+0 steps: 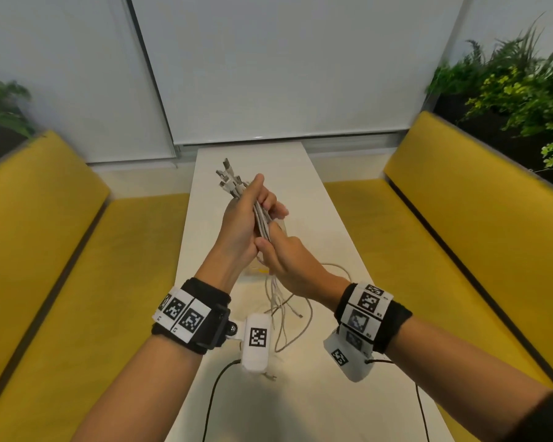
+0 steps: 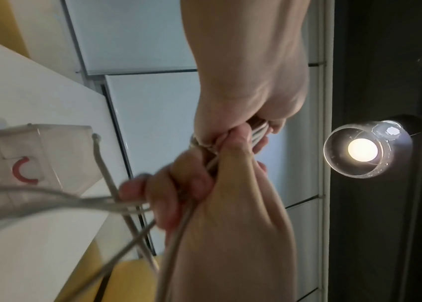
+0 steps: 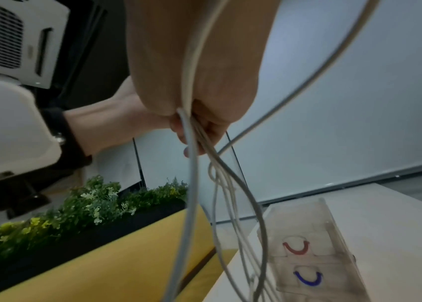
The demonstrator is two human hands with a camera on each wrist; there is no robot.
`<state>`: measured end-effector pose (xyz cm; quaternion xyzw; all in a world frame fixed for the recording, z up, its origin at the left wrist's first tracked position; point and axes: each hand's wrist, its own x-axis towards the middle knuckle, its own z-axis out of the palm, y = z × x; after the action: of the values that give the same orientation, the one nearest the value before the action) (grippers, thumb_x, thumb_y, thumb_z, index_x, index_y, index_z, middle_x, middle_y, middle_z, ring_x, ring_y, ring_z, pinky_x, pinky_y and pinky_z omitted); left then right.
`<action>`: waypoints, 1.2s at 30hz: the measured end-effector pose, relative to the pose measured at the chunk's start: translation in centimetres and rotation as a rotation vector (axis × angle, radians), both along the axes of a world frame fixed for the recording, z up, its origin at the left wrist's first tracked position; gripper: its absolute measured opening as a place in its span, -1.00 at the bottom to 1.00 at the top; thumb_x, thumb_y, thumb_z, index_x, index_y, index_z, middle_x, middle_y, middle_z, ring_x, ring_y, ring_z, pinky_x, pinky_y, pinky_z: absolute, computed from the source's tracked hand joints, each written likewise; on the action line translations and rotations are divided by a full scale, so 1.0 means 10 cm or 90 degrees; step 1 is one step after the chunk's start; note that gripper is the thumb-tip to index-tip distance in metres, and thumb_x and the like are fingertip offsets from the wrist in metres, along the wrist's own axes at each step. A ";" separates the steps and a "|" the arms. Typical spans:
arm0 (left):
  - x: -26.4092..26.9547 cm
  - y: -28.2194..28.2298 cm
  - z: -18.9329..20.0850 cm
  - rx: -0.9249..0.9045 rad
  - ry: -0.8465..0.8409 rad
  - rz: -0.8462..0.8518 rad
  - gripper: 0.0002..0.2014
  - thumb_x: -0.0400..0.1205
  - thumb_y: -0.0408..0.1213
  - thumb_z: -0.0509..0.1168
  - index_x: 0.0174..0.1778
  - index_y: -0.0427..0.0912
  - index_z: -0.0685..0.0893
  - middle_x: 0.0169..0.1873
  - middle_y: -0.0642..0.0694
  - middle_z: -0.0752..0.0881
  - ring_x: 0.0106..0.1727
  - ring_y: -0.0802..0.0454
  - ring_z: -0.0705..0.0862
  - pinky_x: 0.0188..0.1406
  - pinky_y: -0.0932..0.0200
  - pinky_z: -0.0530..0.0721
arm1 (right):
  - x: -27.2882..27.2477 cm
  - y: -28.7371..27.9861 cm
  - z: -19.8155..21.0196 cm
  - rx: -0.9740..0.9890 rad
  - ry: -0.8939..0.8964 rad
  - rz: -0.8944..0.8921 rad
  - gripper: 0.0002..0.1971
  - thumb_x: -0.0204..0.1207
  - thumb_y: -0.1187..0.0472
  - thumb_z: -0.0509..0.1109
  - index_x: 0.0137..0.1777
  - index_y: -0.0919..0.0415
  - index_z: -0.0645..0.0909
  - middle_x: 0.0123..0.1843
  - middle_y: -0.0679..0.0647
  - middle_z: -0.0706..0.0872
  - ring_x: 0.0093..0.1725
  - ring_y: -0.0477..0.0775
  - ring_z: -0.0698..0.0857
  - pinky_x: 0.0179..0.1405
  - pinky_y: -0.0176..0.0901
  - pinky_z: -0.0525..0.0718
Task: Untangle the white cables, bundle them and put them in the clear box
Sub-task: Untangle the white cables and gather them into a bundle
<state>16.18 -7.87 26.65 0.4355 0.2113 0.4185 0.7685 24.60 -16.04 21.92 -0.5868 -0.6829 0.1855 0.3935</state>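
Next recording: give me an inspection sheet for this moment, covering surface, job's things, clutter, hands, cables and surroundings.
Surface: narrow white table, between two yellow benches.
Job's things: white cables gathered into a bunch held above the table, plug ends sticking up past the left hand; clear box on the table, with a red and a blue arc mark, no cables in it.
Clutter: nothing seen.
Hands: left hand grips the bunch near the plugs; right hand grips it lower down.
Cables: loose tails hang below the right hand and trail onto the table, still uncoiled.
Surroundings: closed white blinds, green plants behind the benches, a lit lamp.
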 end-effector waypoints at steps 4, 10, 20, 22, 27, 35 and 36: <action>-0.09 0.02 0.05 0.060 -0.013 -0.096 -0.60 0.76 -0.11 0.20 -0.42 -0.11 0.38 -0.56 -0.02 0.35 -0.61 0.09 0.32 -0.51 0.13 0.25 | 0.08 -0.01 0.02 -0.050 0.035 0.022 -0.63 0.78 0.04 0.12 -0.21 0.20 0.53 -0.39 0.10 0.61 -0.40 0.09 0.59 -0.30 0.10 0.58; -0.21 -0.04 0.14 0.037 -0.077 -0.319 -0.61 0.64 -0.19 0.25 -0.50 -0.13 0.33 -0.66 0.00 0.27 -0.69 0.11 0.11 -0.63 0.14 -0.04 | 0.27 0.12 0.00 -0.243 0.141 0.120 -0.52 0.59 0.01 0.45 -0.44 0.35 0.54 -0.56 0.12 0.56 -0.55 0.10 0.48 -0.44 -0.16 0.48; -0.36 -0.12 0.17 0.211 0.241 -0.591 -0.73 0.44 -0.29 0.29 -0.56 -0.02 0.42 -0.67 0.11 0.39 -0.69 0.20 0.20 -0.70 0.33 0.10 | 0.63 0.43 0.29 -0.413 -0.119 0.159 -0.83 0.59 0.39 0.39 -0.24 0.39 0.68 -0.38 0.30 0.64 -0.52 -0.08 0.57 -0.49 -0.28 0.57; -0.36 -0.16 0.17 0.248 0.388 -0.590 -0.75 0.39 -0.33 0.35 -0.50 -0.09 0.40 -0.66 0.09 0.39 -0.69 0.21 0.25 -0.69 0.38 0.16 | 0.66 0.48 0.39 -0.433 -0.141 0.181 -0.87 0.54 0.33 0.42 -0.12 0.43 0.71 -0.28 0.30 0.69 -0.40 0.04 0.59 -0.36 -0.14 0.57; -0.26 -0.23 0.01 0.405 0.721 -0.637 -0.58 0.58 -0.39 0.34 -0.55 -0.09 0.34 -0.64 0.07 0.36 -0.59 0.11 0.25 -0.49 0.19 0.21 | 0.65 0.50 0.64 -0.503 -0.134 0.202 -0.83 0.61 0.19 0.45 -0.05 0.32 0.74 -0.45 -0.03 0.56 -0.50 -0.08 0.48 -0.47 -0.30 0.52; -0.20 -0.09 -0.25 0.553 0.915 -0.376 -0.81 0.65 -0.04 0.32 -0.24 -0.01 0.60 -0.22 0.06 0.63 -0.13 0.02 0.58 -0.10 0.10 0.52 | 0.47 0.47 0.60 -0.494 -0.142 0.147 -0.81 0.72 0.22 0.27 0.27 0.24 0.53 -0.34 0.05 0.65 -0.49 -0.08 0.60 -0.33 -0.18 0.64; -0.20 -0.06 -0.28 0.559 0.918 -0.353 -0.85 0.66 -0.04 0.29 -0.10 -0.02 0.64 -0.12 0.04 0.65 -0.05 -0.01 0.58 -0.05 0.08 0.53 | 0.46 0.46 0.59 -0.483 -0.146 0.132 -0.81 0.72 0.21 0.27 0.28 0.20 0.49 -0.33 0.05 0.66 -0.45 -0.04 0.61 -0.31 -0.18 0.64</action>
<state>14.13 -8.43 23.83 0.8842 0.3513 -0.1151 0.2857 29.20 -11.47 27.86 -0.6354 -0.6612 0.3959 0.0497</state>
